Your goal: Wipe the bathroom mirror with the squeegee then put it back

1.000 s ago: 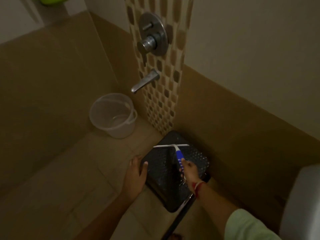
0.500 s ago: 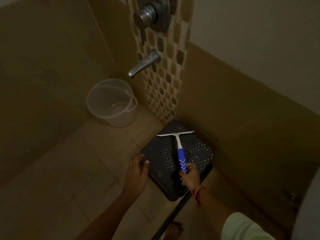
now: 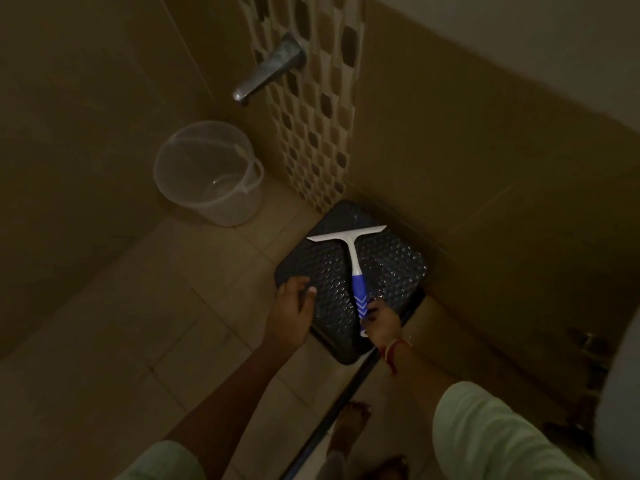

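Observation:
The squeegee [image 3: 351, 251], white blade and blue-and-white handle, lies flat on a black dimpled stool [image 3: 391, 268] in the corner of the shower floor. Its blade points toward the wall. My right hand [image 3: 381, 322] is at the near end of the handle, fingers curled around its tip. My left hand [image 3: 292, 308] rests on the stool's left edge, fingers spread, holding nothing. No mirror is in view.
A clear plastic bucket [image 3: 207, 174] stands on the tiled floor at the left, under a metal tap [image 3: 268, 69] on the mosaic wall strip. A dark floor rail [image 3: 332, 414] runs past my bare foot [image 3: 351, 419]. A white fixture [image 3: 623, 386] fills the right edge.
The squeegee has come down from a raised tilt to lie flat on the stool. My right hand slid back to the handle's end. The view dipped lower.

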{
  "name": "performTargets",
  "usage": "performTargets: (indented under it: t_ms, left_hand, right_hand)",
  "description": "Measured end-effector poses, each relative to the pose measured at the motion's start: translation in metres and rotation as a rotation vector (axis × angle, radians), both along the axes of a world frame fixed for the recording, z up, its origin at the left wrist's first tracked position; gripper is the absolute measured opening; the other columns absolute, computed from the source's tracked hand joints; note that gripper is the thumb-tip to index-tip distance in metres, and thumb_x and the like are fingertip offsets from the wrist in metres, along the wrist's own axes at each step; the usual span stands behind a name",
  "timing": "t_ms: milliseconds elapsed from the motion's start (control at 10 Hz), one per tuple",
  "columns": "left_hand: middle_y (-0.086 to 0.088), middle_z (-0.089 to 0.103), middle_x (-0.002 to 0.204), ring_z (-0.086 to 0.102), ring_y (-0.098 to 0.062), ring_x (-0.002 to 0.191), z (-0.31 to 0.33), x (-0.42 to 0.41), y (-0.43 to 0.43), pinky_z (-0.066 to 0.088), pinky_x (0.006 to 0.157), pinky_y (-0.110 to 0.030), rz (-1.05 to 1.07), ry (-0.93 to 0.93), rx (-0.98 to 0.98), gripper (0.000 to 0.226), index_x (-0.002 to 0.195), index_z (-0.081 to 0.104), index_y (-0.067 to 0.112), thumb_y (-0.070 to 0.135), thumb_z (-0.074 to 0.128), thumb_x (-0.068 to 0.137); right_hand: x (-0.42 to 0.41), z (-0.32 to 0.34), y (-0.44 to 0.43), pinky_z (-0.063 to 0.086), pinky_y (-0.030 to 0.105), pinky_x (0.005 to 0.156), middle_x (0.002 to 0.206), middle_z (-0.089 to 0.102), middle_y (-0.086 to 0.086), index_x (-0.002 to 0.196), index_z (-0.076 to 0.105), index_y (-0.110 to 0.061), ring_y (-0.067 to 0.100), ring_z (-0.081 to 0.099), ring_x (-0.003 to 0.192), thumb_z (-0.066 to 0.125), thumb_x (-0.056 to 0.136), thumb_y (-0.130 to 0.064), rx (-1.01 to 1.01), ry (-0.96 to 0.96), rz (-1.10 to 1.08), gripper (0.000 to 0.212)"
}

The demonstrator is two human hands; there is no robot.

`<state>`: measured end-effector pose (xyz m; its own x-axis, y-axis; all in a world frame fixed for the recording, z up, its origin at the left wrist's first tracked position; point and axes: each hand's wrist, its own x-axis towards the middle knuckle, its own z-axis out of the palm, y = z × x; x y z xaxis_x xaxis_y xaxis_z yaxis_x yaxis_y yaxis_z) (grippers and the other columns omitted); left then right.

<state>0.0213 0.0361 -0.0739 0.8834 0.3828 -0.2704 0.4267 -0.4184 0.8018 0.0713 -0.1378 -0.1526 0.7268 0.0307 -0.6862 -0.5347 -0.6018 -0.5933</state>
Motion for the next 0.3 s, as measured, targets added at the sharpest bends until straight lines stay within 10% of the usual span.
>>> performTargets:
  t_ms: [300]
  left_hand:
    - [-0.009,0.056,0.116,0.057,-0.018,0.1,0.068,-0.023,0.004,0.047,0.086,-0.03,-0.127,0.017,-0.02,0.026,0.119,0.051,0.013,0.017,0.051,0.094]
  right_hand:
    - [-0.023,0.105,-0.013,0.043,0.015,0.062,0.083,0.057,-0.005,0.114,0.05,-0.011,0.008,0.056,0.076,0.059,0.085,-0.004,0.189,-0.069,-0.146,0.032]
